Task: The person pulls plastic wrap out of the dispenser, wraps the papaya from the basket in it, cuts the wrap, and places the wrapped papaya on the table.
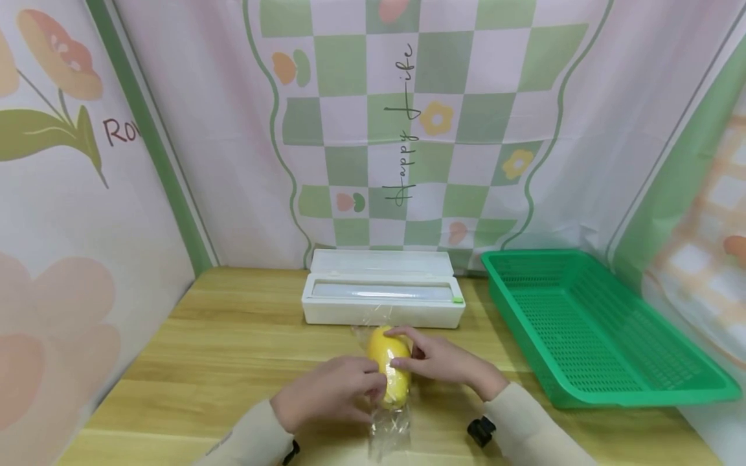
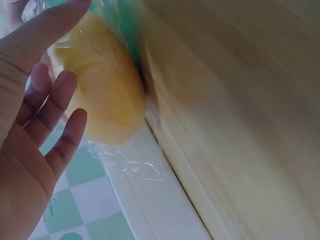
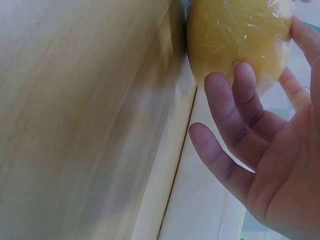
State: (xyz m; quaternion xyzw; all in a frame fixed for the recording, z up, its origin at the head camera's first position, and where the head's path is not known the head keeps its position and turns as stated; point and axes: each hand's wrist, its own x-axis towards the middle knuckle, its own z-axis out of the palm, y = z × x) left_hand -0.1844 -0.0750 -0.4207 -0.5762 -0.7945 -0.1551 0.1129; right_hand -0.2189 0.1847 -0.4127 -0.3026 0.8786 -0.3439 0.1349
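Note:
An oblong yellow fruit (image 1: 398, 387), mango-like in shape, lies upright-lengthwise on the table, wrapped in clear cling film (image 1: 389, 435). Loose film sticks out at its far and near ends. My right hand (image 1: 445, 359) holds the fruit from the right, index finger at its far end and thumb on top. Its other fingers (image 3: 222, 107) bend loosely beside the fruit. On the left side, my left hand (image 1: 332, 391) touches the wrapped fruit with bent fingers. In the left wrist view the thumb (image 2: 50, 30) reaches over the film; whether it pinches film is hidden.
Behind the fruit stands a white cling film box (image 1: 381, 316) with its clear lid (image 1: 381, 262) raised and a green slider at the right. A green perforated basket (image 1: 527, 330) sits on the right of the wooden table (image 1: 233, 336). Printed curtains (image 1: 396, 129) hang around.

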